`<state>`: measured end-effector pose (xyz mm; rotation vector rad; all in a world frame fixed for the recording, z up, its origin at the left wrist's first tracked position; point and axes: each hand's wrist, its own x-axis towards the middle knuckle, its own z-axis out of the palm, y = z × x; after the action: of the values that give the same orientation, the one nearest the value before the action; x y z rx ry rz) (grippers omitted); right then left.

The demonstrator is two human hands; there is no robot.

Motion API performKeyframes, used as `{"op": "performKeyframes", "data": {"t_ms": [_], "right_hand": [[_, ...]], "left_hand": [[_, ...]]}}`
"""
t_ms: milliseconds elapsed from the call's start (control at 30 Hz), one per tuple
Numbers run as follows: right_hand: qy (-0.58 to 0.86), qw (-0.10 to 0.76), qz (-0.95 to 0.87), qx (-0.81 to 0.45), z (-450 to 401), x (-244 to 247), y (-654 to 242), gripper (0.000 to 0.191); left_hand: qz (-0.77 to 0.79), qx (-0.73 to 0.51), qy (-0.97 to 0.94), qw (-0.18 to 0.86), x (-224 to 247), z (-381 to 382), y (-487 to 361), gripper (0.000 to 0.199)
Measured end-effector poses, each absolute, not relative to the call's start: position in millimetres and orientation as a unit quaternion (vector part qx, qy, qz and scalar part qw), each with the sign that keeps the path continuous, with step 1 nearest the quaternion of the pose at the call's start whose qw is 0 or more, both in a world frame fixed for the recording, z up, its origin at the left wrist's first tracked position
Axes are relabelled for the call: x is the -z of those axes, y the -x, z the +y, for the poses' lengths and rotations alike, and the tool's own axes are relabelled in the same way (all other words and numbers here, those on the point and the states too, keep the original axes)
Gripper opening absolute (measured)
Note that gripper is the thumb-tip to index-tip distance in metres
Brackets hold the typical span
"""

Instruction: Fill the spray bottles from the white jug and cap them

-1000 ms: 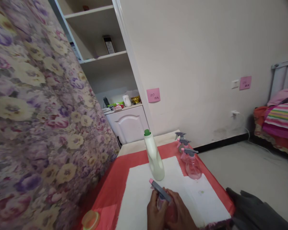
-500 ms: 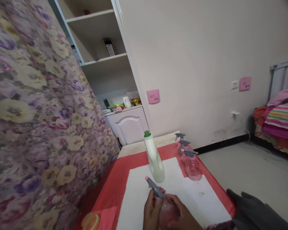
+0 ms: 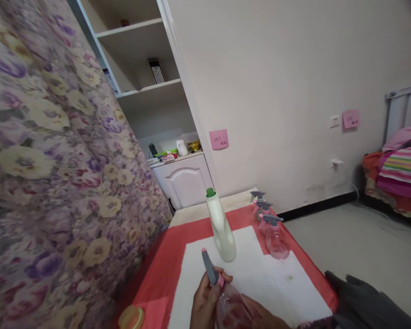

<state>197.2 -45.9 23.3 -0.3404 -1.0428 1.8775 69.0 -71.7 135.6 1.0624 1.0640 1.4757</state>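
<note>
A clear pink spray bottle [image 3: 231, 307] with a grey trigger head is held between both hands near the bottom edge, tilted to the left. My left hand [image 3: 205, 299] has its fingers closed round the pink collar below the head. Around the bottle's body, on the right side, is my right hand [image 3: 260, 313], partly cut off by the frame. Just beyond them a pale green bottle [image 3: 221, 230] with a green top stands on white paper [image 3: 253, 274]. Several similar spray bottles [image 3: 277, 244] stand in a row at the table's right side.
A red cloth [image 3: 154, 269] covers the table. An orange-yellow round object [image 3: 132, 316] lies at its near left. Floral curtain [image 3: 55, 183] hangs on the left, dark grey fabric [image 3: 366, 301] is at the lower right, and a white cabinet [image 3: 185, 176] stands behind.
The held spray bottle has shifted left and turned, so its pink collar and more of its clear body now show. Both hands have moved with it, still gripping.
</note>
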Motion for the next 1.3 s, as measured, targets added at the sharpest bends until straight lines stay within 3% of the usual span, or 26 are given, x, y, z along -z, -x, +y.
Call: {"op": "performKeyframes", "data": {"t_ms": [233,533,700,833,1000,1300], "right_hand": [[0.212,0.495,-0.470,-0.699,-34.3,11.4,-191.6,0.097],[0.317,0.568,-0.543,-0.532,-42.8,16.6,-184.8,0.089],[0.320,0.560,-0.497,-0.581,-49.0,5.0,-185.0,0.090],[0.229,0.500,-0.373,-0.747,-56.2,-8.2,-193.3,0.091],[0.145,0.423,-0.286,-0.848,-67.0,-19.9,-201.3,0.072],[0.223,0.579,-0.354,-0.700,-54.6,-2.4,-183.2,0.096]], "left_hand": [[0.510,-0.627,-0.396,0.437,-119.0,-62.5,-66.0,0.045],[0.490,-0.666,-0.318,0.464,-97.7,-56.1,-61.7,0.054],[0.479,-0.681,-0.298,0.468,-104.8,-58.4,-66.8,0.050],[0.438,-0.698,-0.312,0.474,-115.0,-63.9,-66.4,0.044],[0.403,-0.697,-0.338,0.487,-118.2,-70.8,-64.1,0.036],[0.398,-0.717,-0.319,0.475,-114.1,-68.3,-65.1,0.036]]}}
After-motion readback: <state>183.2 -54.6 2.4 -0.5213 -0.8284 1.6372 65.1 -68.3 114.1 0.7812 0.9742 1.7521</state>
